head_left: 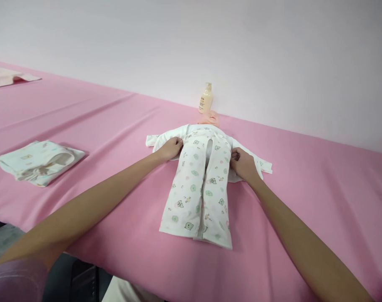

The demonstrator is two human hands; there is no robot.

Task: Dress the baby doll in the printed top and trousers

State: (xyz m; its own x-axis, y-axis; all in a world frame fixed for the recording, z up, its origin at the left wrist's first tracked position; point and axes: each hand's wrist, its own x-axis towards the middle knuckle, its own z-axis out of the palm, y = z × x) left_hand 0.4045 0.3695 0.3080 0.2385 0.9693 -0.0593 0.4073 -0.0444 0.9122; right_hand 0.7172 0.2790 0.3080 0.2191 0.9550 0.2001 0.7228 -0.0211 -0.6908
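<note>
Folded cloth (40, 161) at 9 o'clock, well apart. Pinching the waistband of the trousers (197, 188) with left hand (171, 147) at 11 o'clock and right hand (243, 164) at 1 o'clock. Trousers flat mid-table over doll (212, 118). Probably best: tug both sides evenly, keep waistband level.

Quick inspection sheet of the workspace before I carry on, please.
Surface: pink sheet over the table, lightly creased.
Job's things: doll on its back, head toward the wall, in a white top; printed pants over its lower body, legs flat toward the near edge.
Clutter: lotion bottle upright behind the doll's head; folded baby garment at left; pale cloth far left.
Hands: left hand and right hand each grip a side of the pants' waist.
Cables: nothing seen.
Surroundings: plain white wall; grey floor below the near edge.
</note>
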